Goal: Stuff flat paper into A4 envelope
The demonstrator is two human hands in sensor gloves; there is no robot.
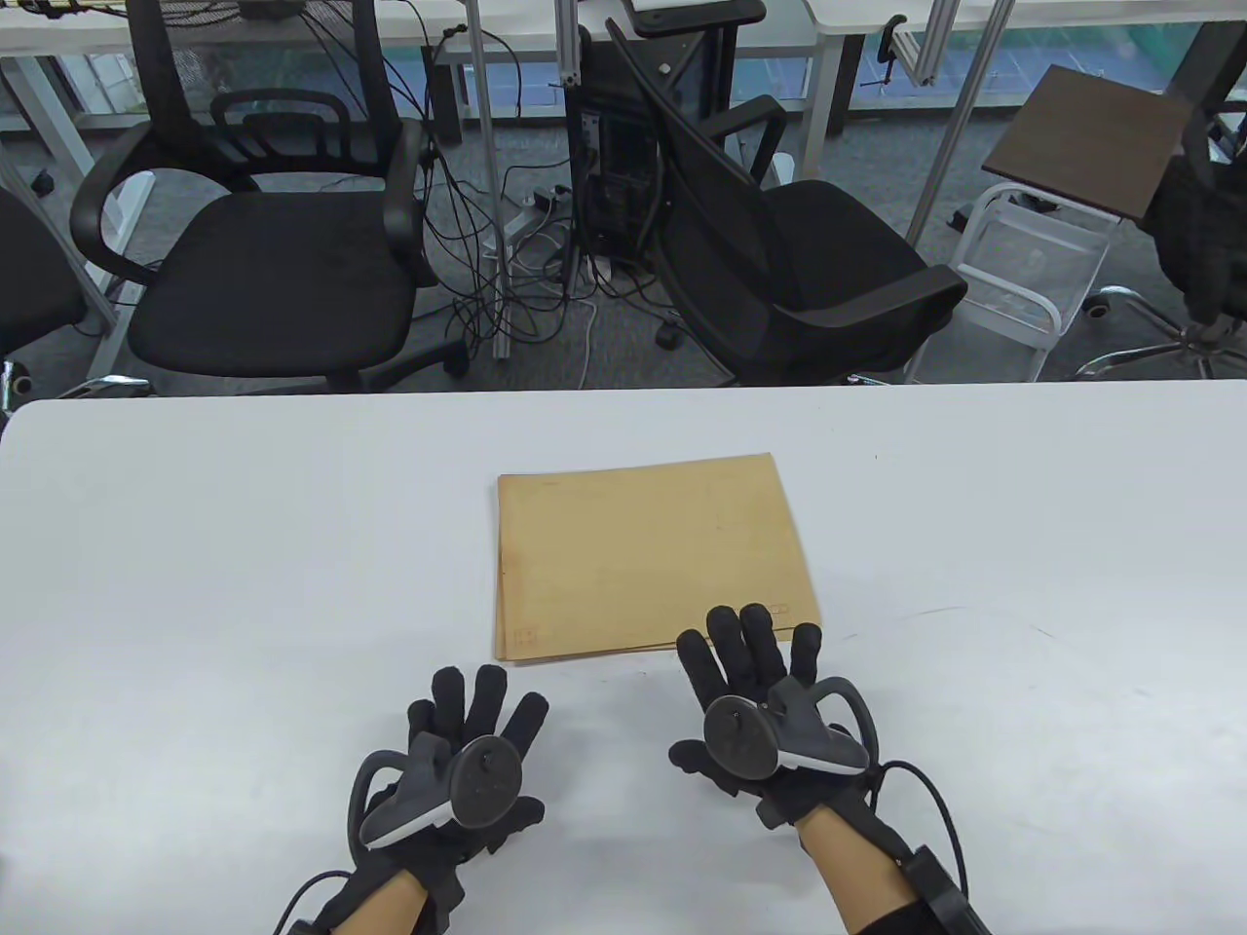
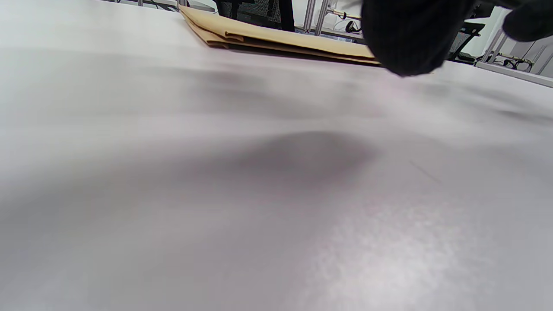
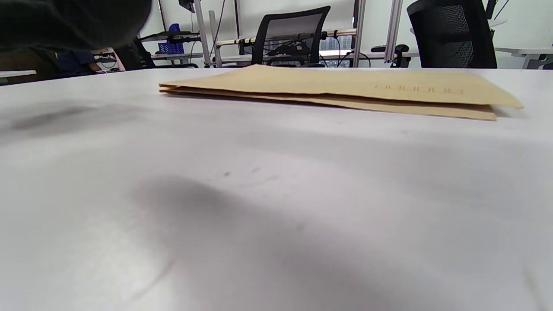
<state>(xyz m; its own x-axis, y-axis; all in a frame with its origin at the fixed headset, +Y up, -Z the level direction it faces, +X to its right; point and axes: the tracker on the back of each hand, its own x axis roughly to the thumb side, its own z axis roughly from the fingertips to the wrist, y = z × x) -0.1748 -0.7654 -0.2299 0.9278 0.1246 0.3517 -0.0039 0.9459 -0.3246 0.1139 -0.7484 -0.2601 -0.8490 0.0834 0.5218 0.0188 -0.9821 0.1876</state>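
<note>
A brown A4 envelope (image 1: 653, 560) lies flat on the white table (image 1: 195, 545), near its middle. It also shows in the left wrist view (image 2: 276, 39) and the right wrist view (image 3: 345, 88). No loose white paper is in view. My left hand (image 1: 468, 726) is flat and spread, just short of the envelope's near left corner, holding nothing. My right hand (image 1: 750, 662) is spread too, with its fingertips at the envelope's near right edge. Whether they touch it I cannot tell.
Two black office chairs (image 1: 263, 243) (image 1: 779, 253) stand past the table's far edge, with cables and a computer tower between them. A white cart (image 1: 1023, 282) stands at the right.
</note>
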